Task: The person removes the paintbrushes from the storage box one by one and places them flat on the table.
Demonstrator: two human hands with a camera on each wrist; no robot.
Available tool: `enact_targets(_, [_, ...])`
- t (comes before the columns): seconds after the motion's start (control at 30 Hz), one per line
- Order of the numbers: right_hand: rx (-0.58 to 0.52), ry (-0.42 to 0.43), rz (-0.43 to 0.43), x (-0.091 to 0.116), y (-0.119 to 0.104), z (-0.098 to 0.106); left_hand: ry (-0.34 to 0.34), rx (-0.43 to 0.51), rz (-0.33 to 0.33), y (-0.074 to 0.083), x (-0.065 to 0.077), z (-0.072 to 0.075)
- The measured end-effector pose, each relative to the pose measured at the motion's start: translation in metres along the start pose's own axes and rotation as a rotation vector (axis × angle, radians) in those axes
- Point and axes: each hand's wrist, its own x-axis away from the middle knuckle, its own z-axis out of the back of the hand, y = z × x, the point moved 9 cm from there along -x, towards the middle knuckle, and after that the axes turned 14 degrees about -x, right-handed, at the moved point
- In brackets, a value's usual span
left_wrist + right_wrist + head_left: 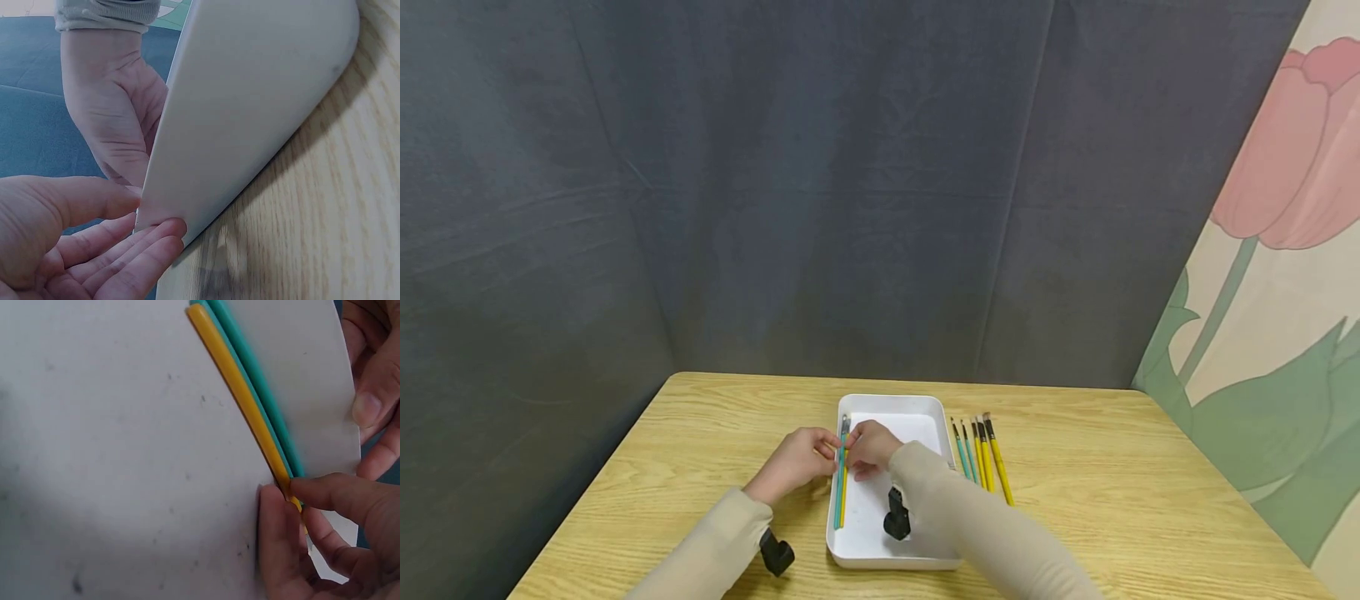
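A shallow white tray [863,521] lies on the table with slim paintbrushes along its left inner wall. Among these, a yellow paintbrush [240,394] lies right beside teal-handled ones [270,403], bristle ends toward the far side. My right hand [872,446] reaches into the tray and pinches the yellow paintbrush between thumb and fingers, partly hiding its upper part. At the left rim, my left hand [805,454] grips the tray wall [231,106], thumb at the edge and fingertips on the outside.
To the right of the tray, more paintbrushes lie in a row on the wooden table [700,458]: teal ones [961,454] nearer the tray, then thicker yellow ones [997,458]. A dark curtain [850,208] hangs behind the table, with a flower-painted wall [1262,333] at right.
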Motion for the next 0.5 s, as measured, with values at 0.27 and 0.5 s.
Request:
enact_targets(0.27, [0.092,0.018,0.032,0.0008,-0.0070,-0.0014,-0.002,-0.004,-0.009,0.0003,-0.0004,0.0009])
enact_targets(0.5, [0.199,0.015,0.073,-0.0007,-0.0101,-0.0027,-0.008,0.010,0.004,0.0000,-0.0001,-0.0010])
